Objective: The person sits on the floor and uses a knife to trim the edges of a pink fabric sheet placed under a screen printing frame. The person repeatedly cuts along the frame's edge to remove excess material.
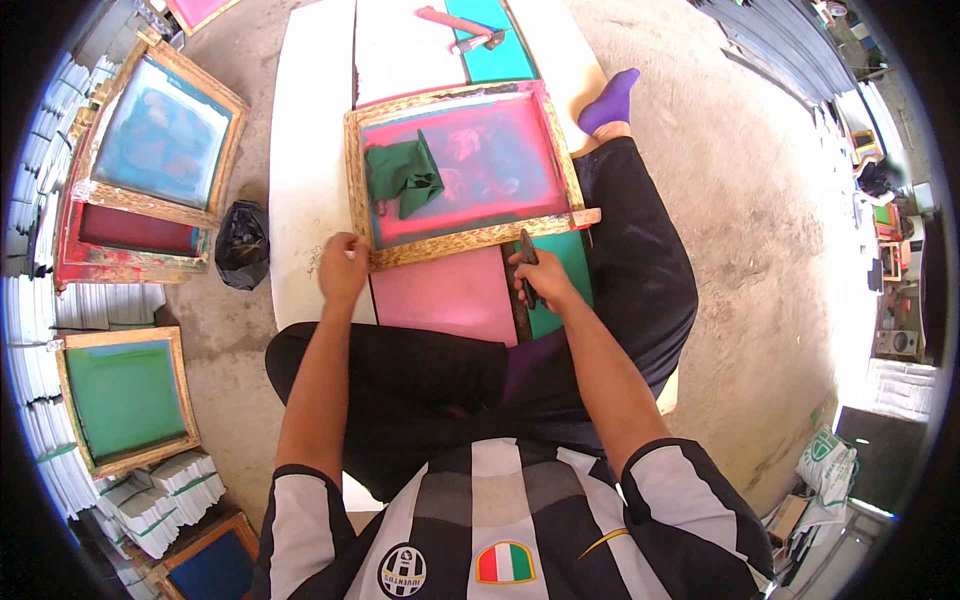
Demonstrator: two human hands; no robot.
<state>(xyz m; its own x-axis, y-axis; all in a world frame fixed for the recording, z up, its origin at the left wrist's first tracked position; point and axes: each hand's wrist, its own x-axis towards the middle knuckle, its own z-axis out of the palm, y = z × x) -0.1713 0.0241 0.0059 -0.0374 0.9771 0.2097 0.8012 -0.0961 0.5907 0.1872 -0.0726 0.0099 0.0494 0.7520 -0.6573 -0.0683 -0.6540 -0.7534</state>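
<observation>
In front of me a wooden screen frame [470, 240] lies flat, its blue mesh [500, 190] smeared with pink. A crumpled dark green cloth [400, 172] rests on the left part of the mesh. My left hand [345, 268] is beside the frame's near left corner, fingers curled together; whatever they pinch, if anything, is too small to make out. Just below the near edge, my right hand [545, 277] grips what looks like a pair of dark pliers [527, 262], tips pointing toward the frame. A hammer [485, 40] with a reddish handle lies beyond the far edge.
The frame sits on a long white board or table [310, 150] with pink and green panels. More framed screens [160, 140] lean at the left, near a black plastic bag [243, 245] and stacked paper bundles [150, 500]. My legs [640, 240] fold around the work. A white sack [828, 460] stands lower right.
</observation>
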